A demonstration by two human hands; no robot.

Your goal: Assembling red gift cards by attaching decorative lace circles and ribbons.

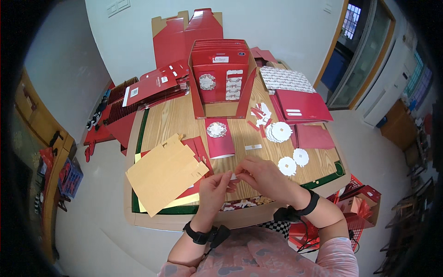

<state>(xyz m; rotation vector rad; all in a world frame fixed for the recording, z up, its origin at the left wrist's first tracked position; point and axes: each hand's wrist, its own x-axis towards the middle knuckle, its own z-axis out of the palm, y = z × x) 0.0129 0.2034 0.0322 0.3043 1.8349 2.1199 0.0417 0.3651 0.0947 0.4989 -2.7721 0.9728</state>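
Note:
Close to the table's near edge, my left hand (215, 190) and my right hand (262, 174) meet at the fingertips. Pinched between them is a small white strip (233, 176), mostly covered by fingers. Just beyond lies a narrow red folded card (220, 145) with a white lacy round ornament (217, 129) at its far end. Right of that card rests another small white strip (253, 147) with a tan middle. Scalloped white paper rounds (287, 166) lie to the right of my right hand. Beside my left hand is a tan die-cut cardboard sheet (164, 173) over red sheets.
An upright open red box (198, 99) holding several red folders stands at the back centre. Red folders (157, 83) are piled back left. At right are red packets (302, 105) and patterned white paper (288, 79). A red basket (353, 212) stands off the table's right side.

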